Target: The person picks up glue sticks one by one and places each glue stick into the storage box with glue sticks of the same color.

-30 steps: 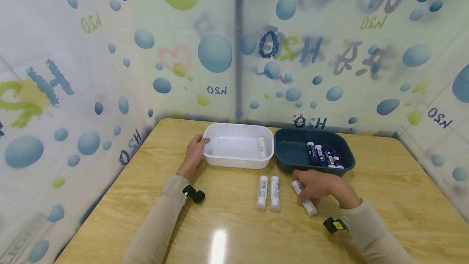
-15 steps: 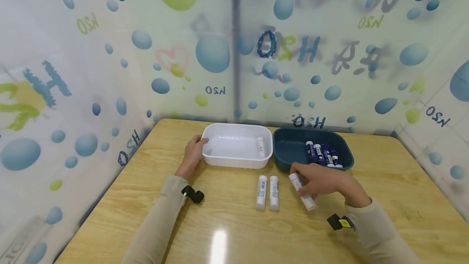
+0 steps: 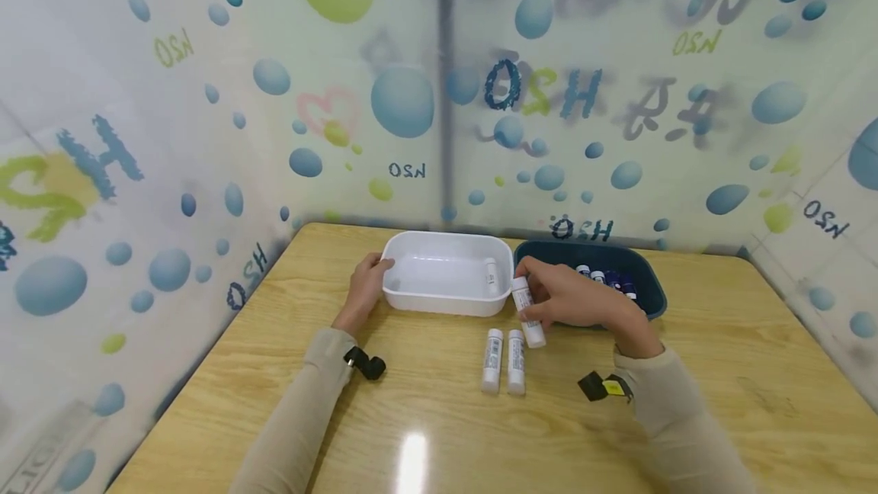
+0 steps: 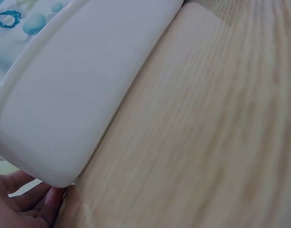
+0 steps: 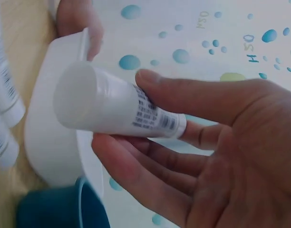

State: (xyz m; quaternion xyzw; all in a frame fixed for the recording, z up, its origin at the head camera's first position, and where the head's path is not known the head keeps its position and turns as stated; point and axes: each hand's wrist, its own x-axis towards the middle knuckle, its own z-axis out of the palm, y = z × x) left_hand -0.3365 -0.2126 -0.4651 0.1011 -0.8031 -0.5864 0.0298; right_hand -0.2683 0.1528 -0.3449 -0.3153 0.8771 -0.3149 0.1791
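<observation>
My right hand (image 3: 576, 299) pinches a white glue stick (image 3: 528, 315) with a printed label between thumb and fingers, raised and tilted in front of the dark bin. In the right wrist view the broad end of that glue stick (image 5: 76, 97) faces the camera. My left hand (image 3: 363, 288) grips the left end of the white plastic bin (image 3: 439, 302), thumb over its rim. The left wrist view shows fingers (image 4: 33, 197) against the bin's outer wall. One white glue stick (image 3: 490, 271) lies inside it. Two more white glue sticks, a left one (image 3: 491, 360) and a right one (image 3: 516, 363), lie side by side on the table.
A dark teal bin (image 3: 656, 299) stands to the right of the white one, holding several dark purple sticks (image 3: 613, 280); my right hand hides part of it. Both bins sit toward the back of the wooden table (image 3: 439, 418), near a patterned curtain (image 3: 405, 197).
My right hand has lifted the glue stick off the table and carried it left and away from me, toward the gap between the bins. The left hand keeps its place on the white bin.
</observation>
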